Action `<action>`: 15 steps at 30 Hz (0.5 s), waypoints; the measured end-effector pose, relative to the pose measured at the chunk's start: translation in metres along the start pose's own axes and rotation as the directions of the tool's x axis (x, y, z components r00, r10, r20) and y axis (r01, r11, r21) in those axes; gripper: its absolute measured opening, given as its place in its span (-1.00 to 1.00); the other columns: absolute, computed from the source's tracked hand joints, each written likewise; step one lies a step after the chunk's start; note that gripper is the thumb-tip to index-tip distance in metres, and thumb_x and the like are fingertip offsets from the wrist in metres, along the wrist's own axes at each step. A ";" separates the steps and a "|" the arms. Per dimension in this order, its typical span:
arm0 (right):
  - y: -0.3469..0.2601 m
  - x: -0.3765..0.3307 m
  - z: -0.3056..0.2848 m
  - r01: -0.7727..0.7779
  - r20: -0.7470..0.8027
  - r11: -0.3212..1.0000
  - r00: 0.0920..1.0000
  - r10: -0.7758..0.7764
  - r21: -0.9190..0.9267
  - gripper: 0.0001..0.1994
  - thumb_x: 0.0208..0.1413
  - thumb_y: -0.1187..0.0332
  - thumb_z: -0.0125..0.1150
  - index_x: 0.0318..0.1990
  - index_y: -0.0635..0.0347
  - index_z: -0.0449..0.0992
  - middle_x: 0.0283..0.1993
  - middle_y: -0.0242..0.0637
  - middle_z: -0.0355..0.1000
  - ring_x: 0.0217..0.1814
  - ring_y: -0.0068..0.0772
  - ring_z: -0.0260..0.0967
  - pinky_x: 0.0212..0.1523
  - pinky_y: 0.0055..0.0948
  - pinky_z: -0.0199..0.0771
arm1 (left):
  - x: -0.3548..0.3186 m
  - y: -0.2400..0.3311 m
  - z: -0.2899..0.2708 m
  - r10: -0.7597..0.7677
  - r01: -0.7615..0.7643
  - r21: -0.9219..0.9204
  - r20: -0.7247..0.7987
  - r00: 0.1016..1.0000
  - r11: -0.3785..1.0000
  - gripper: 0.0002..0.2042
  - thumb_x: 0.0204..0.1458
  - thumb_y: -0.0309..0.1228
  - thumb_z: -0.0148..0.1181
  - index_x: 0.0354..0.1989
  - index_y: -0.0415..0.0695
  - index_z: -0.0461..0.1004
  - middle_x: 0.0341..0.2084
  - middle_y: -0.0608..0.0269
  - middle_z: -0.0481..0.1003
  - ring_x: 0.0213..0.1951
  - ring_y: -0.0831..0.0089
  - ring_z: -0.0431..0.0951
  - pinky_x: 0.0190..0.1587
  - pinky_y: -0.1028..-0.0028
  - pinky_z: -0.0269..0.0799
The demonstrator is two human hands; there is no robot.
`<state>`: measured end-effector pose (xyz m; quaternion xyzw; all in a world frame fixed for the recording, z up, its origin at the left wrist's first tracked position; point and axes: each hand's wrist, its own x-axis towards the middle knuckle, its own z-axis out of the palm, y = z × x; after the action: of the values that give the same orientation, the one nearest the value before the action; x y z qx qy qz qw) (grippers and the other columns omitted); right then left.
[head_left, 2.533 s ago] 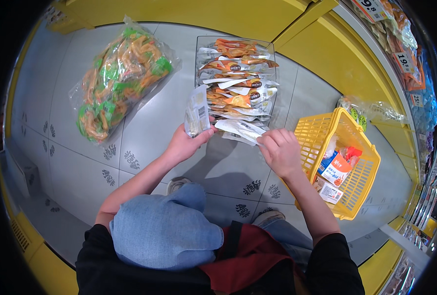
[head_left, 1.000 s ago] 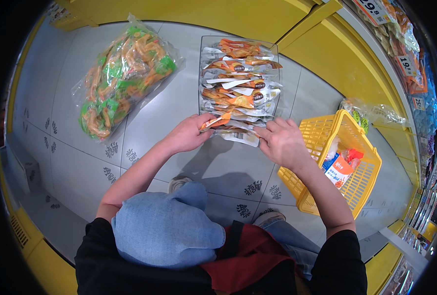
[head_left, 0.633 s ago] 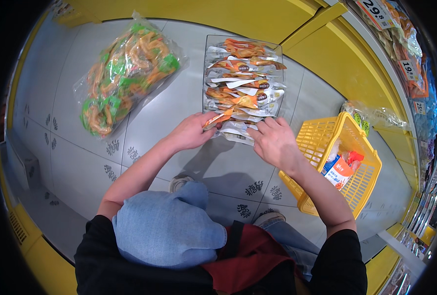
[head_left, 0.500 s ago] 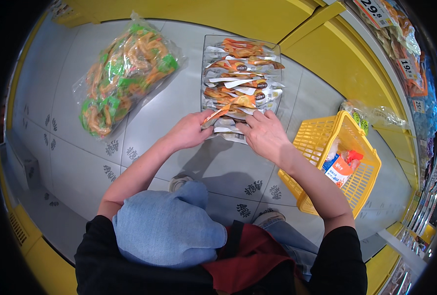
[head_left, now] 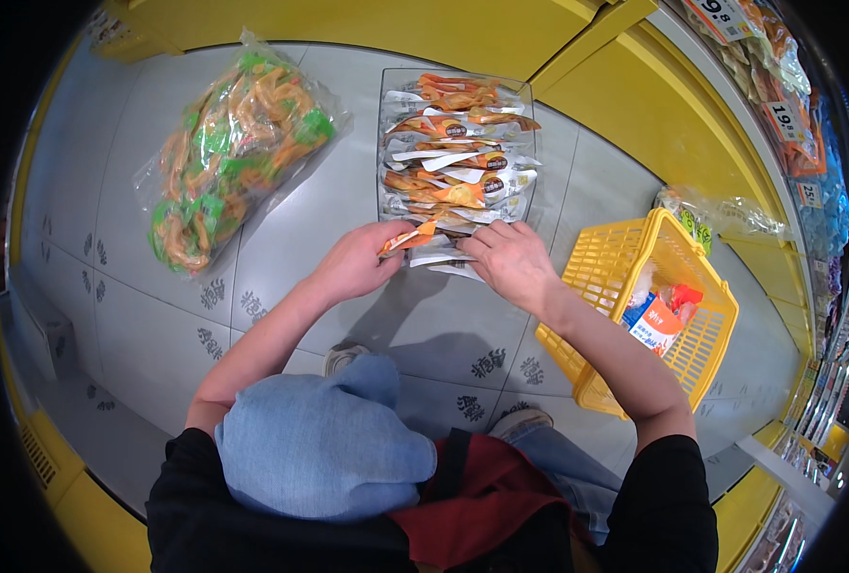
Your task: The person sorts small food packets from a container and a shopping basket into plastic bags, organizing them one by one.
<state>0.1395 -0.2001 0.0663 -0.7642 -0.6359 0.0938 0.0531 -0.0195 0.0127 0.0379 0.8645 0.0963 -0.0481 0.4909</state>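
A clear plastic bin (head_left: 381,143) stands on the floor in front of me, filled with a row of orange and white snack packets (head_left: 463,153). My left hand (head_left: 360,260) is at the bin's near left corner, its fingers closed on a small orange snack packet (head_left: 417,235). My right hand (head_left: 515,265) is at the near right end, thumb and fingers pinched at the edge of a white packet (head_left: 453,256). Its fingertips partly hide what they grip.
At the left lies a large transparent bag (head_left: 238,153) of green and orange packets. A yellow basket (head_left: 587,250) with some packages stands on the right, a crumpled plastic bag (head_left: 721,212) behind it. Yellow cabinet fronts (head_left: 367,19) and a shelf of hanging packages (head_left: 787,124) border the floor.
My left hand has shifted slightly left and down, with more of the orange packet showing clear of the others. My right hand stays at the bin's near end. The whole view has shifted slightly.
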 end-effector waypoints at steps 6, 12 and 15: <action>0.001 -0.004 -0.017 -0.158 0.026 0.912 0.987 0.160 0.378 -0.71 0.08 0.30 0.25 -0.02 0.07 0.52 -0.13 -0.35 0.52 -0.07 -0.31 0.44 -0.04 -0.29 0.41 | -0.008 -0.004 0.006 0.132 -0.149 -0.107 -0.148 0.980 0.983 -0.56 0.02 -0.42 0.32 0.11 -0.11 0.43 -0.18 0.20 0.57 -0.11 0.23 0.56 -0.01 0.33 0.45; 0.010 0.009 -0.028 -0.521 0.520 0.438 0.844 0.133 0.733 -0.53 0.11 0.10 0.25 0.10 0.16 0.46 -0.04 -0.24 0.52 -0.12 -0.39 0.46 -0.10 -0.38 0.45 | -0.005 0.000 0.000 -0.303 0.278 -0.487 0.027 0.953 0.828 -0.51 0.06 -0.32 0.35 0.14 -0.21 0.38 -0.12 0.20 0.55 -0.07 0.50 0.52 0.00 0.45 0.44; 0.014 0.003 -0.030 -0.519 0.517 0.397 0.847 0.121 0.757 -0.52 0.15 0.15 0.28 0.14 0.23 0.43 0.00 -0.32 0.50 -0.04 -0.57 0.37 -0.02 -0.48 0.39 | 0.000 0.014 -0.013 -0.478 0.542 -0.365 0.255 0.840 0.758 -0.48 0.02 -0.34 0.38 0.15 -0.20 0.38 -0.12 0.17 0.56 -0.05 0.46 0.53 0.03 0.41 0.44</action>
<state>0.1596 -0.1983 0.0926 -0.7009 -0.3287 0.5610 0.2933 -0.0163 0.0171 0.0560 0.6719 0.3004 -0.2212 0.6398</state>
